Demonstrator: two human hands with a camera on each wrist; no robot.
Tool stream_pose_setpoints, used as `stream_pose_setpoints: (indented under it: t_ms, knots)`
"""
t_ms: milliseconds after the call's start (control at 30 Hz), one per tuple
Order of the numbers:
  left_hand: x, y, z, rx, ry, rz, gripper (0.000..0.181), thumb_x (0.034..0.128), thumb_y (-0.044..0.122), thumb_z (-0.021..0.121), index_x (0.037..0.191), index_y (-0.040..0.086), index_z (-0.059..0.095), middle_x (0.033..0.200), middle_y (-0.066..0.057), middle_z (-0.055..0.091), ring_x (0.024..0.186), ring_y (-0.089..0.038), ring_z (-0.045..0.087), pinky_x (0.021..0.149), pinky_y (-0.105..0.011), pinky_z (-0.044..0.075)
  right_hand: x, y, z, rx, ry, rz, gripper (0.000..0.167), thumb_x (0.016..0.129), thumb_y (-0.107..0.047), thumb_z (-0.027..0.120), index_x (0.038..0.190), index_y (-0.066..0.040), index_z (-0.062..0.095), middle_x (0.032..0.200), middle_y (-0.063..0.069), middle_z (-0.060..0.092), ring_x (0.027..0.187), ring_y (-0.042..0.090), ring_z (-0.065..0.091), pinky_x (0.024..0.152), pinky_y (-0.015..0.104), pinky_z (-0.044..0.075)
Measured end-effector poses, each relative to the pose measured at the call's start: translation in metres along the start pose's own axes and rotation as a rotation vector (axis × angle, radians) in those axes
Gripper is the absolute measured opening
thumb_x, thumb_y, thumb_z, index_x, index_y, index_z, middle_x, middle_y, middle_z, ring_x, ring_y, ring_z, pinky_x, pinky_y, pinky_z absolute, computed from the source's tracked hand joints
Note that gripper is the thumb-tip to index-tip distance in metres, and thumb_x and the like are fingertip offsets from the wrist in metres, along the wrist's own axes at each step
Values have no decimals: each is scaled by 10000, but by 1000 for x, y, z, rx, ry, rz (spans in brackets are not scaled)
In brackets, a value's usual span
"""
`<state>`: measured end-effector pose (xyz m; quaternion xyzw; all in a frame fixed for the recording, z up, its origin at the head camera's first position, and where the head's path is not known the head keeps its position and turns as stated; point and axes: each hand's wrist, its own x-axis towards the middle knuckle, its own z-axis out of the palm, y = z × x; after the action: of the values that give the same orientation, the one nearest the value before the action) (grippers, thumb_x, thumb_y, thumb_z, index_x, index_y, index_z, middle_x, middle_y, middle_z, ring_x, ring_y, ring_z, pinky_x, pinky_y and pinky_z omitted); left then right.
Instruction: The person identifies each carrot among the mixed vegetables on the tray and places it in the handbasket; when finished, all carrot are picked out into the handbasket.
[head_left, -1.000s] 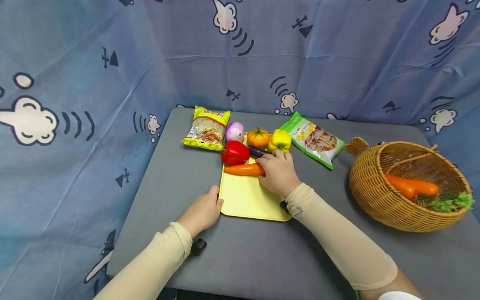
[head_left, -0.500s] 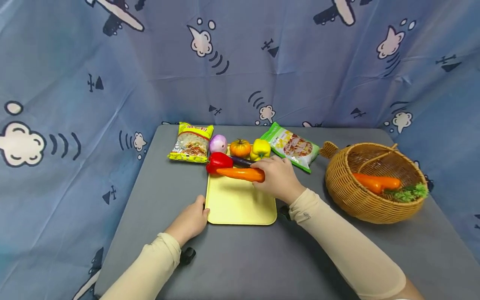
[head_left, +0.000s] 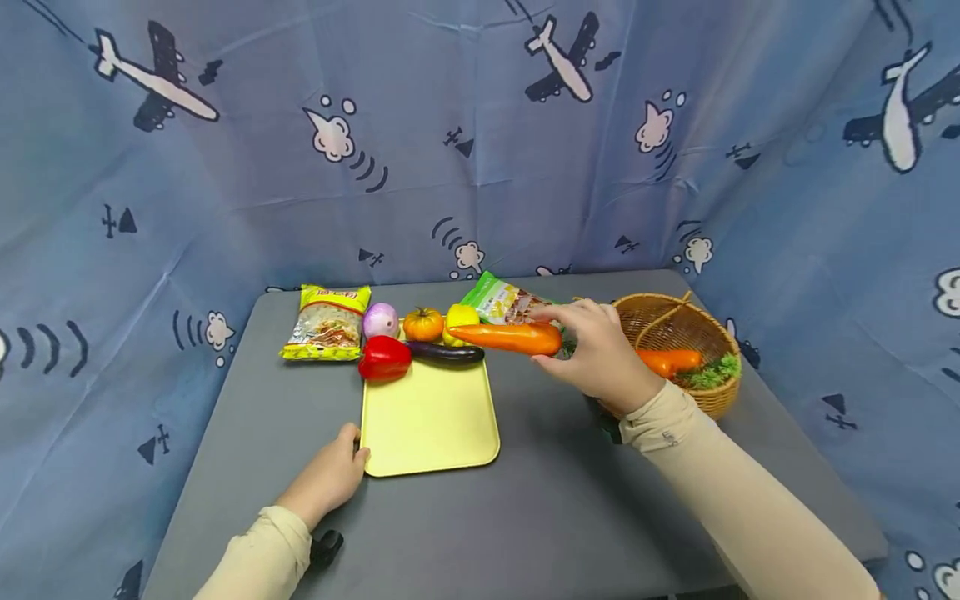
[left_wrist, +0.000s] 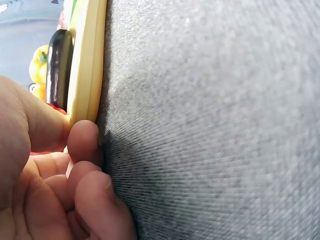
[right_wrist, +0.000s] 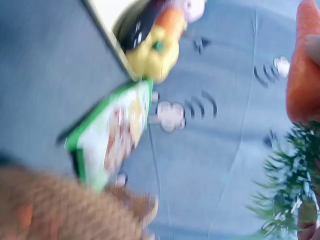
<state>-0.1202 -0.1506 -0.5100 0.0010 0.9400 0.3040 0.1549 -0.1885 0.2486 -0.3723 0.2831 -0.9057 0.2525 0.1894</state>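
My right hand [head_left: 603,354] grips a carrot [head_left: 506,337] in the air, between the tray and the basket; its tip points left. Green leafy tops [right_wrist: 290,175] show on it in the right wrist view. At the near left corner of the yellow tray [head_left: 431,425], my left hand [head_left: 326,477] pinches the rim [left_wrist: 87,75], as the left wrist view shows. A red bell pepper [head_left: 385,358] and an eggplant [head_left: 446,353] lie on the tray's far part. Behind them are a purple onion [head_left: 381,320], a small pumpkin [head_left: 423,325] and a yellow bell pepper [head_left: 459,322].
A wicker basket [head_left: 720,400] with carrots [head_left: 670,361] inside stands right, partly behind my right hand. A yellow food packet [head_left: 327,323] lies left of the onion. A green-and-white packet [head_left: 504,300] lies behind the tray's right side. Patterned blue cloth [head_left: 390,208] surrounds the grey table [head_left: 540,517].
My right hand has lifted the carrot off the tray and carried it right, toward the basket. The left hand stays at the tray's corner. The head view has turned to the right.
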Motion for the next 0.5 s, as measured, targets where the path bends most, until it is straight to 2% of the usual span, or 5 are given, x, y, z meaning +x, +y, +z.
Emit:
stream_pose_setpoints:
  t_ms: [133,300,367,500]
  knots:
    - [-4,-4,-1,2,-19,-3,317,1123,211,553,1336,-10,473,1119,-255,680,768,-270,567,682,-426,473,-22,18,-30,-18,76,38,565,765,-140,986,1275,-125,743,1156,65,738,1055,296,587,933,573,315]
    - [-2,-5,-2,20,-47,0,334,1124,220,544,1337,-24,462,1193,-302,664,857,-296,606,749,-471,504,-51,44,-65,4,131,172,550,784,-111,969,1279,-95,731,1188,78,744,1071,278,583,969,559,302]
    - [0,-4,-3,31,-64,-4,346,1126,227,539,1345,-29,458,1227,-316,657,894,-301,621,771,-486,510,-63,54,-77,18,145,229,533,808,-101,951,1290,-74,725,1199,90,743,1042,262,591,960,511,358]
    - [2,-1,-5,38,-96,-5,375,1132,241,530,1350,-51,444,1178,-292,668,888,-303,616,760,-485,501,-87,70,-95,0,157,333,483,861,-94,913,1302,-55,721,1194,131,730,1017,284,592,857,418,444]
